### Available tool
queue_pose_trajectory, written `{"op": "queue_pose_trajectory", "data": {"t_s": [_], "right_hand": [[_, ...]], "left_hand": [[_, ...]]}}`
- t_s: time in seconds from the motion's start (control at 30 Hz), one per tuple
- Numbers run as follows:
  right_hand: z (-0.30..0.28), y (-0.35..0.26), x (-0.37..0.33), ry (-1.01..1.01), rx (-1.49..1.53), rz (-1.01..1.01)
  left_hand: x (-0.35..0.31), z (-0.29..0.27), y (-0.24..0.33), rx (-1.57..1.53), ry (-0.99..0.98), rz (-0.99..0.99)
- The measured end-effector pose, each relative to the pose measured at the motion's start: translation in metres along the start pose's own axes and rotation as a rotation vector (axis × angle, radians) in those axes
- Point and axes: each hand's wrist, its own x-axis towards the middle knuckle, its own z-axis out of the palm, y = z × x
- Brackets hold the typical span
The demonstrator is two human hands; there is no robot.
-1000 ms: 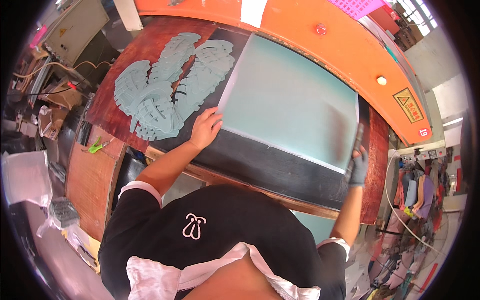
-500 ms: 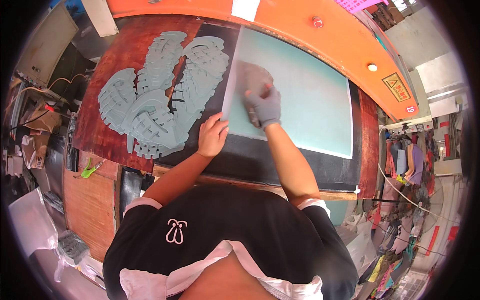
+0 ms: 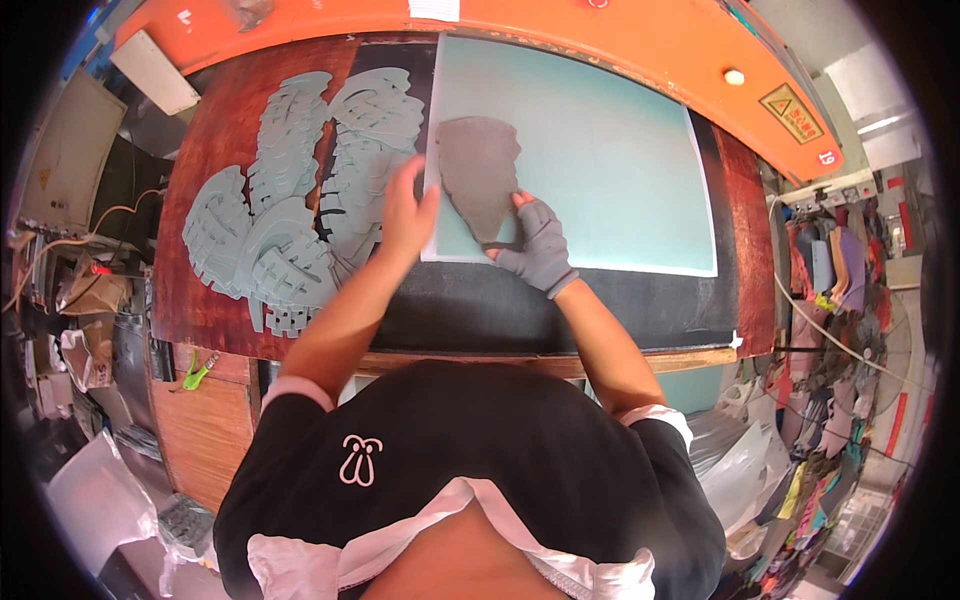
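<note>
A flat grey piece with jagged sides and a narrow near end, perhaps a cutting die (image 3: 478, 170), lies on a pale green sheet (image 3: 610, 180) by its left edge. My right hand (image 3: 540, 248), in a grey fingerless glove, is at the piece's lower right side. Its thumb is by the narrow end and a fingertip touches the jagged edge, with the fingers apart. Bare and slightly blurred, my left hand (image 3: 405, 215) is just left of the sheet, fingers stretched out and holding nothing. Beside it rest heaped pale green cut pieces with slotted edges (image 3: 290, 250).
An orange machine beam (image 3: 660, 50) with a white knob (image 3: 734, 77) spans the far side. Below the sheet lies a black board (image 3: 480, 315) on a reddish-brown table (image 3: 200, 325). Green-handled snips (image 3: 200, 372) lie at the left; many coloured pieces hang at the right.
The blurred grey piece now lies still and flat at the sheet's left edge. My right hand has drawn nearer to me, off its top; my left hand has risen slightly. The view has shifted.
</note>
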Motion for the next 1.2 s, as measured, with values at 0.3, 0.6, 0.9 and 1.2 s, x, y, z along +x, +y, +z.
{"op": "queue_pose_trajectory", "data": {"t_s": [0.3, 0.6, 0.9, 1.2], "right_hand": [[0.01, -0.007, 0.009, 0.027, -0.153, -0.033], [0.008, -0.009, 0.006, 0.142, -0.063, -0.007], [0.005, -0.014, 0.003, 0.172, -0.086, -0.007], [0.0, -0.013, -0.001, 0.1, -0.097, -0.022]], "left_hand": [[0.096, 0.053, -0.035, 0.141, -0.138, -0.119], [0.111, 0.056, -0.038, -0.335, -0.326, -0.298], [0.12, 0.036, -0.034, -0.353, -0.478, -0.433], [0.112, 0.038, -0.037, -0.391, -0.448, -0.371]]}}
